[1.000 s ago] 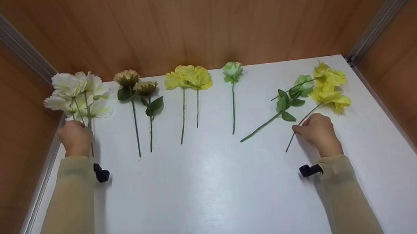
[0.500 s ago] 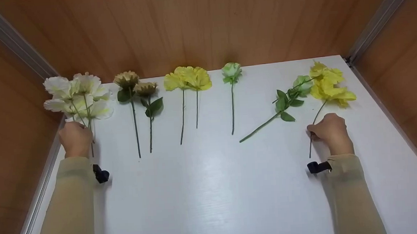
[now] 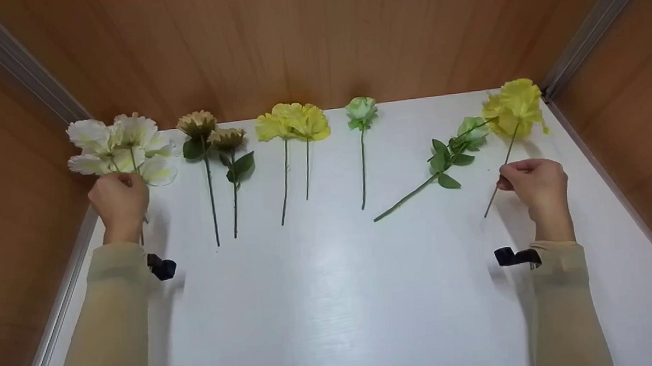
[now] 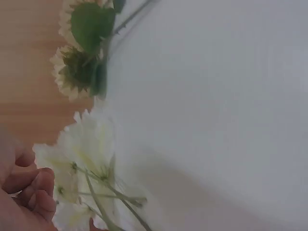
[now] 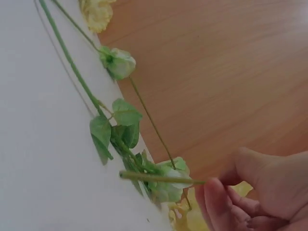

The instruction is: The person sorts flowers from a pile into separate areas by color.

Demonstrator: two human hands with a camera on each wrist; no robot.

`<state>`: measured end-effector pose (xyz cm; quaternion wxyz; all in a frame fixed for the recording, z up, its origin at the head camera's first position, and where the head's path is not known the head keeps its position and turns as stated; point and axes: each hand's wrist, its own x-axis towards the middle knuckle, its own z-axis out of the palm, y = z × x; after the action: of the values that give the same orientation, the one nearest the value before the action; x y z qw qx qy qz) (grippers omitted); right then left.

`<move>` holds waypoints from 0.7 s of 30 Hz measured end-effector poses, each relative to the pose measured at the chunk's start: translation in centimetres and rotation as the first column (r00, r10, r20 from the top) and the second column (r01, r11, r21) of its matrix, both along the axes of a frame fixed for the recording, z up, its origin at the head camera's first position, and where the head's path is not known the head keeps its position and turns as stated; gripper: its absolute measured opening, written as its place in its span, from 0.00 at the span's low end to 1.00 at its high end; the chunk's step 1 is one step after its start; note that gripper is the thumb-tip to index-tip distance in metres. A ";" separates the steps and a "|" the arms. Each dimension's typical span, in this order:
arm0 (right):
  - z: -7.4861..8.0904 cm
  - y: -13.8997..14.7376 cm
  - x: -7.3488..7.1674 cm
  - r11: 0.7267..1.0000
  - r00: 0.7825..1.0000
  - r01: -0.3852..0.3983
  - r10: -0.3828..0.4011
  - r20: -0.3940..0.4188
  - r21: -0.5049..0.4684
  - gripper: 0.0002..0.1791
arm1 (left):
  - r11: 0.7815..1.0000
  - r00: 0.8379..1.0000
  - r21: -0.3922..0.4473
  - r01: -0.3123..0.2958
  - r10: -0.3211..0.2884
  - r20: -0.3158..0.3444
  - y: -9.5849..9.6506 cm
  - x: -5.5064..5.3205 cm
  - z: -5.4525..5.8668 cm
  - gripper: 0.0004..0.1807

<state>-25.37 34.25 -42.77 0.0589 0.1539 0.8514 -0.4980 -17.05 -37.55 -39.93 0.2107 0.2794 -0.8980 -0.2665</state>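
Observation:
My right hand (image 3: 538, 184) pinches the thin stem of a yellow flower (image 3: 522, 100) between thumb and fingertips; the bloom points to the back and overlaps another yellow flower (image 3: 492, 110) behind it. In the right wrist view the held stem (image 5: 159, 178) sticks out past the fingertips. My left hand (image 3: 119, 204) hovers over the stems of several white flowers (image 3: 94, 135) at the far left. Its fingers are loosely curled, and the left wrist view shows nothing between them, with the white flowers' stems (image 4: 127, 204) lying beyond.
A leafy green-white rose (image 3: 473, 131) lies slantwise left of the yellow flowers. Along the back edge of the white table (image 3: 310, 297) lie a second rose (image 3: 362, 110), two yellow flowers (image 3: 294, 122) and two brown flowers (image 3: 198, 124). Wooden panels (image 3: 317, 42) enclose the table.
My right hand has moved right with the yellow flower and raised it, its bloom swinging toward the back. My left hand has lifted slightly from the white flowers' stems.

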 end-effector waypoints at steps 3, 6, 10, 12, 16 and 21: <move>0.0 -1.5 -0.1 0.974 0.995 0.031 -0.052 -0.090 -0.223 0.12 | 0.998 0.997 0.034 0.049 -0.048 -0.056 2.8 -0.5 0.8 0.23; -0.2 -3.7 -0.1 0.899 0.985 0.006 -0.081 -0.154 -0.437 0.07 | 0.990 0.992 0.096 0.098 -0.090 -0.090 6.4 -0.8 1.3 0.22; -0.9 -7.2 0.1 0.788 0.976 -0.087 -0.055 -0.211 -0.610 0.04 | 0.949 0.978 0.245 0.199 -0.175 -0.116 11.7 -0.9 1.1 0.18; -1.4 -9.0 0.4 0.757 0.970 -0.149 -0.012 -0.242 -0.636 0.04 | 0.907 0.965 0.329 0.262 -0.236 -0.119 14.4 -0.8 0.6 0.16; -2.3 -12.3 1.3 0.716 0.951 -0.272 0.097 -0.295 -0.643 0.05 | 0.812 0.920 0.435 0.389 -0.365 -0.142 19.7 -0.2 -0.9 0.13; -2.8 -15.3 2.8 0.673 0.917 -0.388 0.215 -0.335 -0.630 0.07 | 0.708 0.829 0.436 0.556 -0.511 -0.227 25.6 0.3 -2.8 0.11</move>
<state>-22.60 18.96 -45.53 0.0931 -0.0822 0.6212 -0.7738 -16.73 -11.94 -42.74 0.0877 0.0390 -0.8335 -0.5441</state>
